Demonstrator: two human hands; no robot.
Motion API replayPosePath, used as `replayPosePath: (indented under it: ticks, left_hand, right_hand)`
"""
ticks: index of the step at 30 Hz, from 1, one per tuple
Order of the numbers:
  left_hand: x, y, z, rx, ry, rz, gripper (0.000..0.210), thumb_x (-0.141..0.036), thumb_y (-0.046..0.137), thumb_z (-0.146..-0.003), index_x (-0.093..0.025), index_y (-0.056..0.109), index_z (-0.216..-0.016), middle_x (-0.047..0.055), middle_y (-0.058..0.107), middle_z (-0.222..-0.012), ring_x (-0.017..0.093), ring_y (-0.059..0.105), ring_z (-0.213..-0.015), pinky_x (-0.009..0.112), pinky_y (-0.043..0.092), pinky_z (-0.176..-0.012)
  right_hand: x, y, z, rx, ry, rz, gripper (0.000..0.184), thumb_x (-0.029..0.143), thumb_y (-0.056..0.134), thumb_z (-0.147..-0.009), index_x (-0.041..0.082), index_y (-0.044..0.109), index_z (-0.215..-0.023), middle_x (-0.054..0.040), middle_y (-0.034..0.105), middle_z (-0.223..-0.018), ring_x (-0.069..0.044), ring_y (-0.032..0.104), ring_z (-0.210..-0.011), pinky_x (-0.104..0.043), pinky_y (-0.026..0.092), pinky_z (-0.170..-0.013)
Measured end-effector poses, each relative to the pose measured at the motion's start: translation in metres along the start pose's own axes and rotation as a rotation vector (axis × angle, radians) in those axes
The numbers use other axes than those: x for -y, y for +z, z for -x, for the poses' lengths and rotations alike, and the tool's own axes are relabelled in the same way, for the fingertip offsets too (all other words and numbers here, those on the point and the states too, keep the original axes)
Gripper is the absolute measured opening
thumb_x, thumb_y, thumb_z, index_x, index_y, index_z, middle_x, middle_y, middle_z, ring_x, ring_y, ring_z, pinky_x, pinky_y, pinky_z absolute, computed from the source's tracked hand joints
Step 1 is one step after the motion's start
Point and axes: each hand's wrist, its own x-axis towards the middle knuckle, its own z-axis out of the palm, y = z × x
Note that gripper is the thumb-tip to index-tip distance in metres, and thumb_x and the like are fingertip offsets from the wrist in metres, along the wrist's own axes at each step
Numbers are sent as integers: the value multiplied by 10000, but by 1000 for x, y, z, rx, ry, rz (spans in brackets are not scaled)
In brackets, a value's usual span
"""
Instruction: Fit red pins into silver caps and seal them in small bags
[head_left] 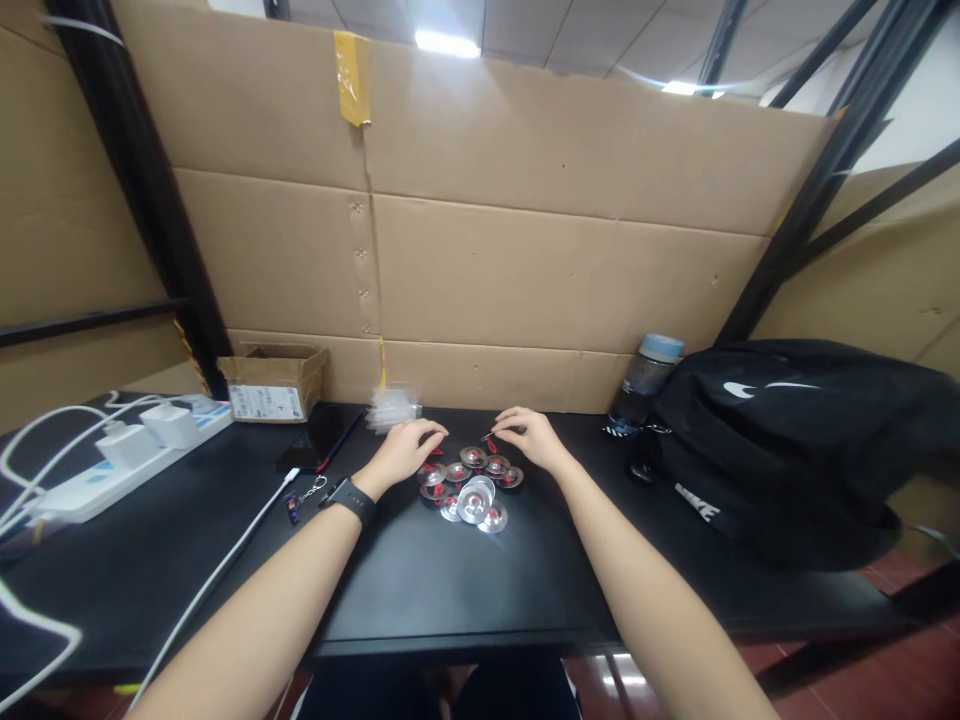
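A loose cluster of small silver domed discs with red cords at their centres, like finger cymbals (474, 500), lies on the black table in front of me. My right hand (529, 437) is at the cluster's far right edge, its fingers pinched on a thin dark piece with a red cord (492, 445) hanging from it. To the left, my left hand (405, 452) curls palm down beside the discs, fingers closed together. A bit of red shows under its fingertips; what they grip is hidden. A dark watch (352, 498) is on the left wrist.
Clear plastic sleeves (393, 408) lie behind my left hand. Leftward are a phone (321, 438), a keyring (306, 496), an open cardboard box (271, 385) and a white power strip (135, 470) with cables. A bottle (643, 380) and black backpack (780, 450) stand at right. Cardboard walls the back.
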Motion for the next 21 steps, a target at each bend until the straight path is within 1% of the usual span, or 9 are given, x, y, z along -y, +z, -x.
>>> replayPosePath:
  ticks: [2, 3, 5, 8, 11, 14, 16, 19, 21]
  left_hand:
    - [-14, 0, 1, -5, 25, 91, 293, -394, 535, -959, -236, 758, -1064, 71, 749, -1124, 248, 683, -1042, 366, 516, -948]
    - [-21, 0, 1, 8, 42, 139, 294, -402, 540, -960, -237, 755, -1072, 71, 743, -1129, 241, 680, -1042, 359, 517, -945]
    - [-34, 1, 2, 54, 90, 219, 283, -401, 551, -961, -239, 754, -1073, 70, 734, -1125, 228, 673, -1044, 351, 508, -961]
    - [-45, 3, 4, 97, 132, 285, 244, -371, 579, -948, -238, 764, -1034, 70, 730, -1100, 225, 667, -1044, 347, 496, -975]
    - [-45, 6, 4, 122, 110, 298, 181, -331, 637, -897, -232, 769, -970, 65, 739, -1055, 235, 670, -1017, 356, 500, -956]
    - [-40, 7, 4, 155, 68, 287, 128, -298, 675, -849, -229, 764, -909, 52, 750, -1002, 238, 674, -979, 355, 505, -926]
    - [-37, 6, 3, 165, 68, 266, 118, -297, 673, -847, -226, 757, -890, 48, 751, -986, 232, 676, -957, 346, 505, -908]
    - [-31, 1, 1, 107, 66, 192, 130, -309, 652, -869, -219, 745, -888, 52, 747, -980, 224, 678, -921, 341, 505, -879]
    - [-23, -4, 0, 23, 25, 103, 148, -316, 633, -885, -213, 738, -888, 60, 745, -977, 230, 678, -907, 352, 506, -870]
  right_hand:
    - [10, -3, 1, 43, -8, -144, 174, 411, 736, -845, 273, 816, -914, -60, 736, -1090, -222, 673, -951, -337, 501, -774]
    - [15, -4, 1, 68, -14, -193, 199, 439, 738, -838, 272, 817, -912, -60, 737, -1095, -224, 677, -949, -331, 501, -750]
    - [26, -3, 2, 104, -35, -251, 211, 462, 745, -827, 280, 819, -906, -56, 735, -1110, -227, 677, -961, -334, 507, -753]
    - [39, 0, 3, 140, -58, -289, 187, 453, 758, -821, 300, 822, -907, -46, 727, -1124, -233, 674, -990, -364, 520, -831]
    - [45, 4, 4, 161, -75, -281, 172, 447, 771, -812, 313, 823, -905, -42, 721, -1120, -245, 667, -1028, -401, 510, -921]
    - [47, 6, 3, 184, -93, -276, 174, 448, 769, -815, 308, 821, -903, -42, 717, -1110, -242, 665, -1028, -406, 499, -953]
    - [47, 6, 3, 226, -112, -279, 183, 444, 752, -833, 292, 816, -911, -45, 723, -1058, -233, 664, -1010, -397, 494, -959]
    - [45, 1, 2, 307, -126, -263, 196, 435, 724, -859, 264, 804, -913, -52, 717, -1014, -224, 656, -995, -386, 487, -962]
    - [38, -5, 2, 318, -109, -233, 211, 440, 716, -861, 246, 793, -887, -63, 705, -1075, -229, 649, -1019, -384, 483, -958]
